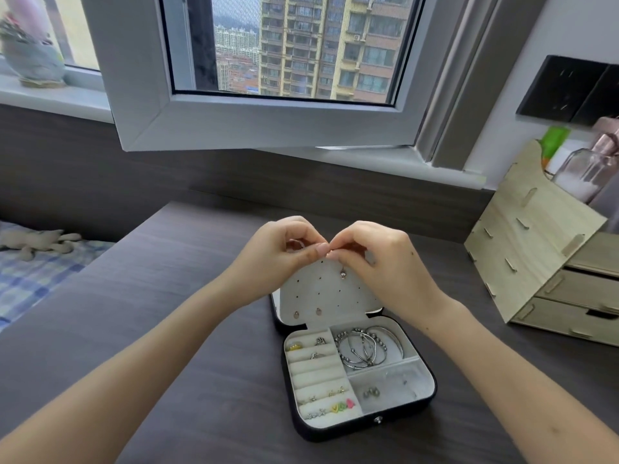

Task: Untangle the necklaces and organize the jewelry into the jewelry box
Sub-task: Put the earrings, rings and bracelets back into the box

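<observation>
Over the rounded, soft-lined jewelry box (pixel 335 432), hands (pixel 281 252) (pixel 375 259) pinch a thin necklace (pixel 343 272).

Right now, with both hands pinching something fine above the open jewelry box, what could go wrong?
1. The left hand and right hand pinch close together; pulling apart could tighten a knot or snap the chain.
2. The pendant hangs in front of the lid's earring panel; if dropped, it could snag the bangles below.

Jewelry box (pixel 321 435) set on desk (pixel 167 262). Bangles (pixel 365 346) kept in its rear right compartment. Drawer unit (pixel 536 262) placed right of box, bed (pixel 33 279) left.
</observation>
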Demonstrator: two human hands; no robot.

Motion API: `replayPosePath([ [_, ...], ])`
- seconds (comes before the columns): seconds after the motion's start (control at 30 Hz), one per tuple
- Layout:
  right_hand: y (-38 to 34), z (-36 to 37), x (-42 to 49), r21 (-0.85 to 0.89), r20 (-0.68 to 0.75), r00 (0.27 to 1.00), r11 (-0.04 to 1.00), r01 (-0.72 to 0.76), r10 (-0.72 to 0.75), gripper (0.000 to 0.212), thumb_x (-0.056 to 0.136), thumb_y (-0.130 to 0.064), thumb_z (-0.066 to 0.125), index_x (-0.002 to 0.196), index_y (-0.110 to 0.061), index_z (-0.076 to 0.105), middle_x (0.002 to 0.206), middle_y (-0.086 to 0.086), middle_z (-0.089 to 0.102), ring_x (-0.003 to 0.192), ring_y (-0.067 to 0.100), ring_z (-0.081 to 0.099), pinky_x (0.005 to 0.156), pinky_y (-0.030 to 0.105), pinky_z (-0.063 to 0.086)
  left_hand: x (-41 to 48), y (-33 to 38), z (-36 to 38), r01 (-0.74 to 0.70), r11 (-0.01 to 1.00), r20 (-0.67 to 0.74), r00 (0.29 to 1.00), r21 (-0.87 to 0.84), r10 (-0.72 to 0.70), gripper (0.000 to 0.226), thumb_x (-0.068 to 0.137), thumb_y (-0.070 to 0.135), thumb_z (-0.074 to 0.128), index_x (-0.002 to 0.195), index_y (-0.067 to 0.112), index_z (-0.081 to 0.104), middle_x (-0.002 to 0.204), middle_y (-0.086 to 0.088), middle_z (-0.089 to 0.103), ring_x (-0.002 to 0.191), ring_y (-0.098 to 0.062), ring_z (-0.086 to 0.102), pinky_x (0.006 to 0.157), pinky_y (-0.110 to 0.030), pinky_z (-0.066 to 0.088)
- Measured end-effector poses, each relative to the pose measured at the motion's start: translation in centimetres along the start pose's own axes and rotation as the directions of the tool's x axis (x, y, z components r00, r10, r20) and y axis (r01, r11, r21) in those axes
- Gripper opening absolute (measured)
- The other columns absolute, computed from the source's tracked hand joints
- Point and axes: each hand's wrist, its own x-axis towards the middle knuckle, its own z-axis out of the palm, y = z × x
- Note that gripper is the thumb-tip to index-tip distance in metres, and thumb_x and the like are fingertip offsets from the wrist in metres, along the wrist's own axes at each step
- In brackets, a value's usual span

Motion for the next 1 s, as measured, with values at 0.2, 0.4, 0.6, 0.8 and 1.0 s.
replayPosePath([
  [0.2, 0.3, -1.5, -0.1, 0.17, 0.164, 0.986, 0.983, -0.067, 0.039, 0.003, 0.082, -0.01, 0.069, 0.082, -0.007, 0.069, 0.083, 0.001, 0.064, 0.078, 0.015, 0.061, 0.071, 0.028, 0.05, 0.5, 0.5, -0.4, 0.049, 0.993, 0.169, 0.985, -0.108, -0.03, 0.016, 0.077, 0.026, 0.066, 0.076, 0.011, 0.07, 0.087, 0.004, 0.055, 0.078, -0.008, 0.054, 0.074, -0.022, 0.046],
  [0.4, 0.8, -2.1, -0.6, 0.243, 0.244, 0.969, 0.965, -0.096, 0.035, 0.008, 0.082, -0.011, 0.066, 0.076, -0.007, 0.067, 0.09, 0.0, 0.06, 0.085, 0.014, 0.059, 0.078, 0.022, 0.047, 0.9, 1.1, -0.3, 0.102, 0.99, 0.176, 0.981, -0.094, -0.084, 0.009, 0.086, 0.01, 0.064, 0.078, 0.01, 0.067, 0.077, 0.007, 0.061, 0.07, -0.003, 0.057, 0.068, -0.016, 0.045],
  [0.6, 1.6, 0.5, -1.7, -0.092, -0.02, 0.998, 0.994, 0.052, -0.054, 0.023, 0.079, -0.036, 0.063, 0.073, -0.016, 0.072, 0.078, -0.008, 0.057, 0.08, 0.008, 0.046, 0.078, 0.026, 0.041, 0.5, 0.6, -1.6, 0.19, 0.949, 0.019, 0.981, -0.252, -0.191, 0.012, 0.089, 0.01, 0.06, 0.081, 0.002, 0.066, 0.075, -0.002, 0.069, 0.071, -0.016, 0.061, 0.066, -0.03, 0.048],
  [0.8, 1.4, 2.5, -1.6, -0.242, -0.156, 0.986, 0.97, 0.021, -0.06, 0.023, 0.081, -0.038, 0.059, 0.07, -0.022, 0.072, 0.072, -0.007, 0.057, 0.075, 0.013, 0.046, 0.069, 0.037, 0.034, -0.4, 0.4, -1.7, 0.289, 0.877, -0.028, 0.946, -0.385, -0.324, 0.013, 0.088, 0.011, 0.059, 0.077, 0.006, 0.065, 0.072, -0.003, 0.068, 0.07, -0.018, 0.059, 0.066, -0.029, 0.043],
  [1.0, 1.1, 2.1, -1.3, -0.249, -0.167, 0.985, 0.969, 0.001, -0.044, 0.022, 0.081, -0.039, 0.059, 0.068, -0.025, 0.07, 0.071, -0.012, 0.054, 0.075, 0.009, 0.043, 0.068, 0.034, 0.03, -0.6, 0.7, -1.9, 0.281, 0.876, -0.004, 0.951, -0.392, -0.308, 0.014, 0.09, 0.009, 0.057, 0.079, 0.004, 0.064, 0.071, 0.0, 0.068, 0.065, -0.009, 0.063, 0.062, -0.017, 0.051],
])
